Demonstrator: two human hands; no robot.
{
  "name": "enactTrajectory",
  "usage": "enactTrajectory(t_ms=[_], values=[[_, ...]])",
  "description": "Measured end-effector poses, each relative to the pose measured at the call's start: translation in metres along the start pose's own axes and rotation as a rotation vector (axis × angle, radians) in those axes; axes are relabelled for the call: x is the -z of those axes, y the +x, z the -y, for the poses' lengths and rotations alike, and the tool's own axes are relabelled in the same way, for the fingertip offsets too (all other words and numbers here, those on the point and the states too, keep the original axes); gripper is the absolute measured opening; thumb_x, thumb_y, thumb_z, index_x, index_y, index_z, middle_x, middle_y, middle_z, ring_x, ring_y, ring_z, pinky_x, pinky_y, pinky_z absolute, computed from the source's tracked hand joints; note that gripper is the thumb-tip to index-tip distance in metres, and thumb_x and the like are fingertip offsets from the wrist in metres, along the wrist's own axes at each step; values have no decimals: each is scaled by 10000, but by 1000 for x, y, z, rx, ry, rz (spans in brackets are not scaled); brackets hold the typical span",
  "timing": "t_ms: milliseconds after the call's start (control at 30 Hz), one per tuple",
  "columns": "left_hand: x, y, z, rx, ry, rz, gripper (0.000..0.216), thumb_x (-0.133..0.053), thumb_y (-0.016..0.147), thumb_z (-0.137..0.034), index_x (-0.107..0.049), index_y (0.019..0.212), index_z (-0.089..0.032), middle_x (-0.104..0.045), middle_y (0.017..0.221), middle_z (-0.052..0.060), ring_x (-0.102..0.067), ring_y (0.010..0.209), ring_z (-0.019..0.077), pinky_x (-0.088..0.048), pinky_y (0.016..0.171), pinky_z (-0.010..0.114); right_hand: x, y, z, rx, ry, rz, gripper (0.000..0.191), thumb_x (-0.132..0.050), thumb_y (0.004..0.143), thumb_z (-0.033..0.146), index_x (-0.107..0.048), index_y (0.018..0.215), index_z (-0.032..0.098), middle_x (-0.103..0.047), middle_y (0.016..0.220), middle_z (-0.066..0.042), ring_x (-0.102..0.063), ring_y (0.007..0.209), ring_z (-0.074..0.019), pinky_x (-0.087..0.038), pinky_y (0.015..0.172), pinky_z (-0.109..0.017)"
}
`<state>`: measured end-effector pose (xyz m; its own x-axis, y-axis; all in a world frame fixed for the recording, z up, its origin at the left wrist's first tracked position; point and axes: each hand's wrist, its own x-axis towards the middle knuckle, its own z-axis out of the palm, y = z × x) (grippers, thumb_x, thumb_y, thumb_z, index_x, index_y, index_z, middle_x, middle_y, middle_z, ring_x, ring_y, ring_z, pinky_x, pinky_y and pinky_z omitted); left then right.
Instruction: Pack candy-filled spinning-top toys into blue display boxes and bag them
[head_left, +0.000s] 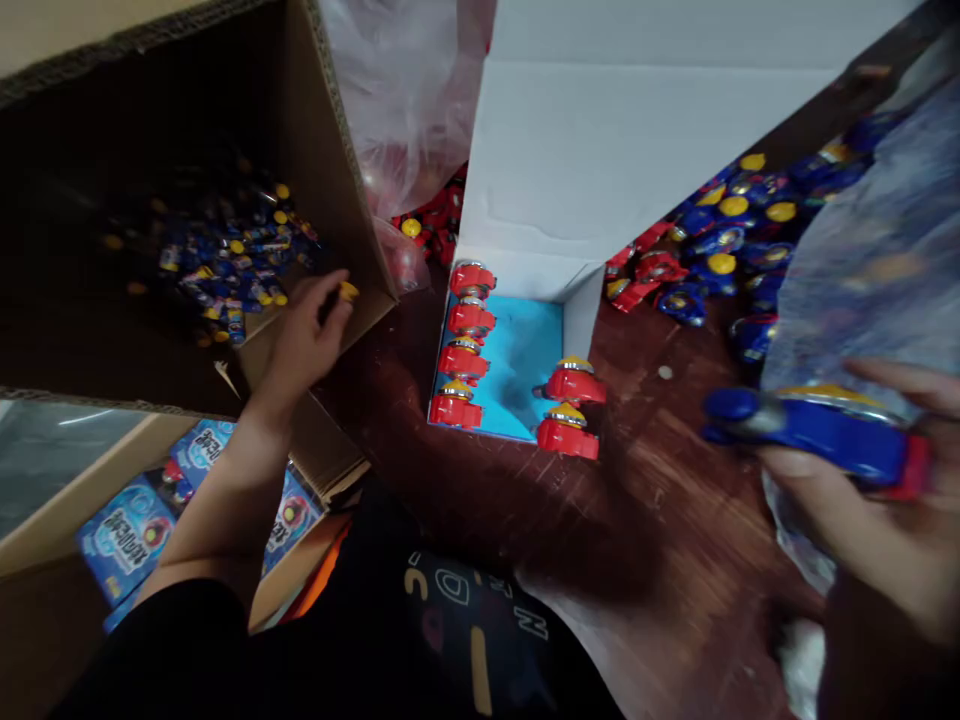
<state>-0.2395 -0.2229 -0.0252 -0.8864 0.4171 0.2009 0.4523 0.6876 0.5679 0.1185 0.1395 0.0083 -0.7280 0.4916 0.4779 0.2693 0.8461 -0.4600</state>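
Note:
My left hand (304,330) is at the near wall of a large cardboard carton, its fingers closed on a small piece with a yellow end (348,291). Inside the carton lies a heap of small blue and yellow pieces (240,260). On the right, my right hand (877,510) grips a blue toy (844,435) with a yellow-and-silver disc on top and a red end; motion blurs it. Between my hands stands an open white box with a blue inside (525,350). Several red toys (456,405) line its left side, and two red toys (570,430) sit at its right edge.
Blue toys (720,240) and some red ones (649,270) lie piled behind the box on the right, beside clear plastic (885,250). A bag (409,90) with red toys stands behind. At lower left, a carton holds printed blue boxes (127,530).

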Motion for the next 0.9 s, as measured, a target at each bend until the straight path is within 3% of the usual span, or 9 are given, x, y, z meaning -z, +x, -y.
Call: enactTrajectory(t_ms=[67, 133, 200, 300, 433, 533, 700, 800, 900], values=[[6, -38, -38, -263, -290, 161, 392, -616, 1107, -350, -652, 1484, -251, -720, 1376, 78, -690, 1270, 230, -570, 1163, 403, -4, 15, 35, 223, 115, 158, 683, -768, 925, 654, -544, 1551, 498, -740, 1212, -132, -773, 995, -325, -638, 741, -505], [7, -64, -71, -402, -559, 406, 402, -583, 1127, -379, -646, 1502, -253, -761, 1272, 86, -745, 1127, 201, -621, 1038, 339, -17, 31, 67, 424, 196, 298, 607, -777, 982, 492, -541, 1537, 424, -754, 1227, -111, -770, 1047, -285, -672, 838, -459], [5, -76, -92, -421, -701, 591, 415, -605, 1123, -376, -650, 1514, -247, -774, 1297, 91, -759, 1122, 191, -618, 1011, 297, -33, 41, 89, 544, 247, 346, 556, -762, 1004, 462, -546, 1500, 336, -743, 1249, -107, -757, 1090, -264, -677, 887, -416], [3, -77, -101, -407, -758, 671, 362, -684, 1086, -363, -725, 1413, -213, -791, 1302, 83, -764, 1132, 194, -607, 994, 271, -51, 42, 102, 577, 237, 395, 497, -691, 1038, 547, -580, 1443, 280, -722, 1216, -92, -753, 1043, -237, -665, 832, -355], [7, -75, -100, -506, -636, 627, 267, -643, 1106, -347, -751, 1268, -163, -805, 1095, 67, -758, 956, 166, -598, 860, 254, -53, 31, 106, 532, 138, 402, 431, -651, 1056, 561, -644, 1378, 275, -707, 1108, -78, -741, 907, -214, -635, 710, -321], [5, -77, -99, -745, -431, 425, 264, -594, 1128, -310, -695, 1306, -142, -767, 1071, 82, -734, 940, 165, -595, 841, 265, -47, 30, 113, 446, 207, 448, 428, -715, 1018, 556, -654, 1327, 266, -723, 1107, -80, -750, 948, -231, -656, 769, -349], [-7, -70, -96, -1175, -138, 58, 315, -643, 1106, -255, -624, 1392, -125, -782, 1121, 92, -724, 939, 196, -611, 858, 328, -38, 38, 123, -85, 554, 788, 494, -767, 952, 620, -658, 1234, 230, -721, 1086, -58, -697, 692, -140, -589, 495, -254], [-6, -60, -96, -1047, -235, 106, 394, -699, 1082, -325, -635, 1459, -231, -771, 1301, 70, -735, 1147, 228, -608, 1019, 370, -29, 43, 121, -239, 602, 824, 541, -815, 911, 595, -653, 1299, 254, -715, 1039, -37, -687, 646, -137, -596, 478, -263], [1, -50, -100, -675, -482, 289, 524, -710, 1060, -493, -624, 1532, -285, -760, 1336, 62, -737, 1181, 258, -603, 1078, 399, -18, 55, 114, -122, 498, 639, 541, -792, 936, 569, -632, 1377, 299, -725, 988, -18, -689, 646, -152, -617, 560, -301]])
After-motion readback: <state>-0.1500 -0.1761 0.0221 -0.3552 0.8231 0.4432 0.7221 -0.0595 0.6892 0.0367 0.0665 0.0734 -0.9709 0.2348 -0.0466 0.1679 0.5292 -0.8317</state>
